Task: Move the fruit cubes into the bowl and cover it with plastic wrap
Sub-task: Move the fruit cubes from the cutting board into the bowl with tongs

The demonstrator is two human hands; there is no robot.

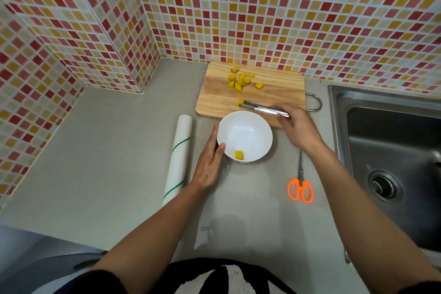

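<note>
On the grey counter (107, 150), a white roll of plastic wrap with thin green stripes (179, 157) lies toward the left. Just beside it, the left hand (210, 162) rests straight-fingered against the round white bowl (244, 137), which holds one yellow fruit cube (239, 155). Behind, a rectangular wooden cutting board (281, 86) carries the loose yellow cubes (241, 79). The right hand (294, 126) grips metal tongs (262, 108), whose tips pinch another cube (241, 102). Orange-handled scissors (300, 186) lie near the steel sink (391, 150).
</note>
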